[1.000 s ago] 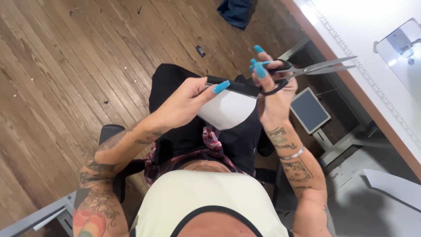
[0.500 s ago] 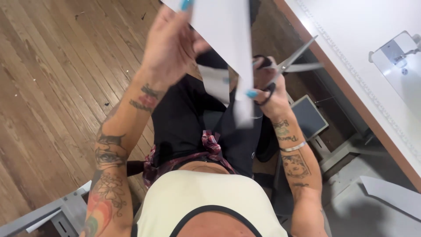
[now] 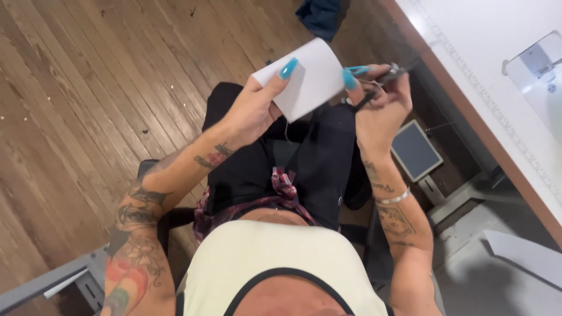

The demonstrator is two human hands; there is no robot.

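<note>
A small white piece of fabric or paper [image 3: 310, 79] is pinched by my left hand [image 3: 254, 108], thumb on its near face, above my lap. A thin thread hangs from its lower edge. My right hand [image 3: 380, 108] is closed around a pair of scissors [image 3: 383, 79] with dark handles and metal blades pointing away to the right. One fingertip of the right hand touches the white piece's right edge. Both hands have long turquoise nails. The scissor blades look closed together, partly hidden by the fingers.
I sit on a dark chair over a wooden plank floor [image 3: 88, 88]. A white table with a brown edge [image 3: 468, 105] runs along the right, with a sewing machine [image 3: 535, 64] on it. A grey foot pedal [image 3: 415, 151] lies under the table. Dark blue cloth [image 3: 319, 14] lies on the floor.
The white piece, held high and unfolded half a second ago, has come down and is now held smaller in front of me. The scissors have swung from open blades to a closed, tucked position.
</note>
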